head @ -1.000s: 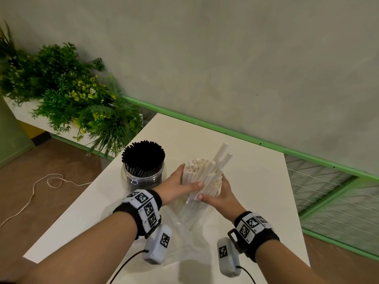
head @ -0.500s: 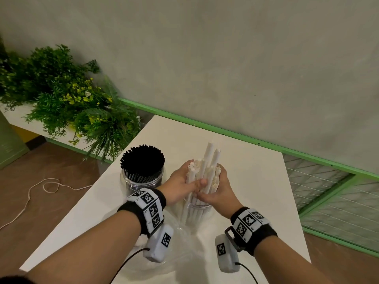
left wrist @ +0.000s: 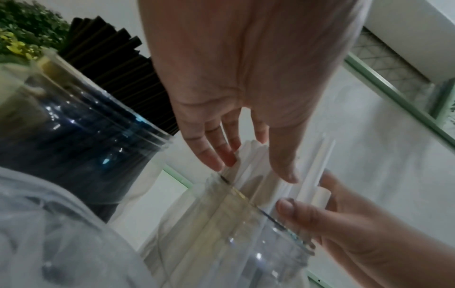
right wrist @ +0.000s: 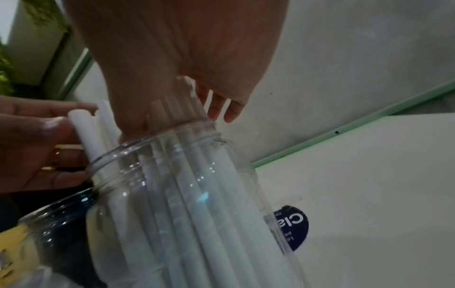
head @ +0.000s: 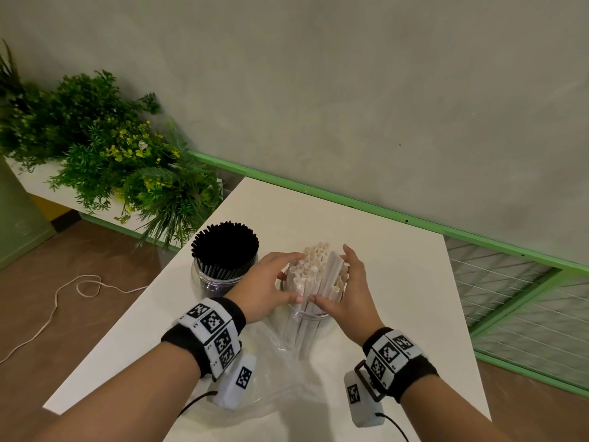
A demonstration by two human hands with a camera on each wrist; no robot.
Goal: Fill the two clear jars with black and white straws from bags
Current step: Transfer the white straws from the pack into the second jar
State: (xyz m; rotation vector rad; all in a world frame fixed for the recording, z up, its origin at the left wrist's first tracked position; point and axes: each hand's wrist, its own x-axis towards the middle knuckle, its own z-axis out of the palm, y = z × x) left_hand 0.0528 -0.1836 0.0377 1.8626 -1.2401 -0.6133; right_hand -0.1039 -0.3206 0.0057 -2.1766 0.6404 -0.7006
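Note:
A bundle of white straws (head: 314,271) stands in the near clear jar (head: 302,327), its tops fanned above the rim. My left hand (head: 274,282) cups the bundle from the left, thumb on the near side and fingers round the far side. My right hand (head: 349,283) cups it from the right in the same way. In the right wrist view my thumb presses the straws (right wrist: 172,175) just above the jar rim (right wrist: 157,140). The second clear jar (head: 220,282), to the left, is packed with black straws (head: 224,247).
A crumpled clear plastic bag (head: 271,378) lies on the white table (head: 382,266) in front of the jars. A planter with green plants (head: 105,148) stands off the table's left corner. A green rail and wire mesh (head: 510,301) run along the right; a cord lies on the floor.
The white straws that stuck up high and leaned right have slid down into the jar. Both hands have spread wider round the bundle's top.

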